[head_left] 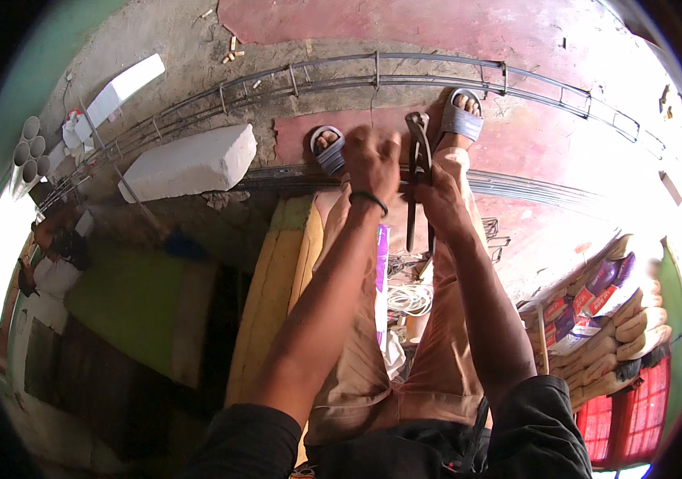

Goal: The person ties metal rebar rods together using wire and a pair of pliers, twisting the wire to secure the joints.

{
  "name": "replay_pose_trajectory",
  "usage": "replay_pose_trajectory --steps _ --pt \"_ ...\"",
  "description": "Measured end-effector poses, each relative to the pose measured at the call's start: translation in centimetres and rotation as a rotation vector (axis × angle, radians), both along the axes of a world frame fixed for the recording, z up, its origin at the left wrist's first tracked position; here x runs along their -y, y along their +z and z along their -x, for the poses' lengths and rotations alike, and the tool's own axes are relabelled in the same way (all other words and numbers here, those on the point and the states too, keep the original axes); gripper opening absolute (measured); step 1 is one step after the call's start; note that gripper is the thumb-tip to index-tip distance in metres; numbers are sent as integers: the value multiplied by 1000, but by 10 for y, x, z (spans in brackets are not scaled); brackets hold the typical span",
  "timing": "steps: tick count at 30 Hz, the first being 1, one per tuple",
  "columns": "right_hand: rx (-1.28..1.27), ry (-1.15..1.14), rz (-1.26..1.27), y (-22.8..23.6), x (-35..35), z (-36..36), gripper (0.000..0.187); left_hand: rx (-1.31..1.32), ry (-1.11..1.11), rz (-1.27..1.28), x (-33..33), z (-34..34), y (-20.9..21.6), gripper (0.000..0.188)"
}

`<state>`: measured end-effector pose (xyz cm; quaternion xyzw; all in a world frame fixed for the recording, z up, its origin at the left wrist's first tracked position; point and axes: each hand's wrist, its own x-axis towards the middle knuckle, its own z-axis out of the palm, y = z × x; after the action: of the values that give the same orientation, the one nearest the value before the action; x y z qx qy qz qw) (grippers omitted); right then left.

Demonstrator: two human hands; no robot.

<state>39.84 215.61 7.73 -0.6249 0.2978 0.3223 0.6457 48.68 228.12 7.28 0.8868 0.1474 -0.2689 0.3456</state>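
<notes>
My right hand (443, 195) is wrapped round a pair of dark long-handled pincers (419, 144), their jaws pointing away from me. Just left of them is my left hand (374, 164), its fingers curled closed and slightly blurred. Whatever those fingers may hold is too small to make out. Beyond both hands, a long cage of steel reinforcing bars (436, 70) with square stirrups runs across the floor. A bundle of straight steel bars (516, 185) lies nearer, passing behind my hands and legs.
A white block (197, 162) lies left of my feet. Several pipes (31, 148) stand at the far left, near another person (57, 255). A yellow wooden piece (265, 279) is beside my left leg. Coiled white cable (409, 299) lies between my legs; stacked sacks (628, 335) stand right.
</notes>
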Motion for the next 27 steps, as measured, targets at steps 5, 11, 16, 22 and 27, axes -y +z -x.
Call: replay_pose_trajectory --steps 5,11,16,22,27 --pt "-68 21 189 -56 -27 -10 10 -260 135 22 -22 -26 -35 39" --pt "-124 -73 -12 -44 -59 -42 11 -211 222 192 -32 -31 -26 19" --pt "-114 -137 -79 -69 -61 -35 15 -181 247 302 -29 -31 -34 19" --pt "-38 -153 -160 -70 -63 -36 17 -211 246 315 -35 -27 -42 22" --pt "-116 58 209 -50 -74 -63 26 -96 86 82 -53 -30 -59 28"
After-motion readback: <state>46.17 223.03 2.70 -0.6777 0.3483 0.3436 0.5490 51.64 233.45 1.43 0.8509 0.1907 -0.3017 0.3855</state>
